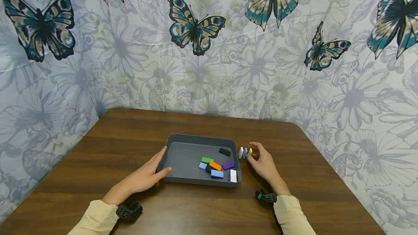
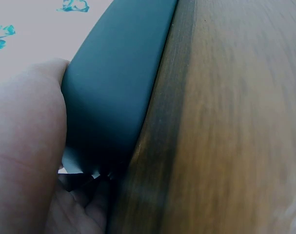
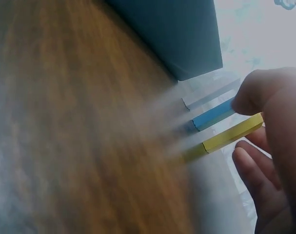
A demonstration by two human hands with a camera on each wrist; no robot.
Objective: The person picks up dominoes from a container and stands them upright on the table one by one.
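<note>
A grey tray (image 1: 192, 139) lies on the table, my left hand (image 1: 143, 178) holding its near left corner with the thumb over the rim. The left wrist view shows that thumb along the tray's outer wall (image 2: 116, 78). Just right of the tray, a white block (image 1: 241, 152), a blue block (image 1: 245, 153) and a yellow block (image 1: 250, 151) stand upright in a row. My right hand (image 1: 263, 162) pinches the yellow block at the row's right end. In the right wrist view the thumb (image 3: 252, 95) overlaps the blue block's upper end, and the yellow block (image 3: 233, 134) reaches between thumb and fingers.
Inside the tray, toward its right side, lie several loose blocks, among them a green block (image 1: 207, 160), an orange block (image 1: 215, 165), a purple block (image 1: 228, 165) and a black block (image 1: 224, 152). The brown table (image 1: 196, 206) ends at a butterfly-printed cloth (image 1: 209, 82) behind.
</note>
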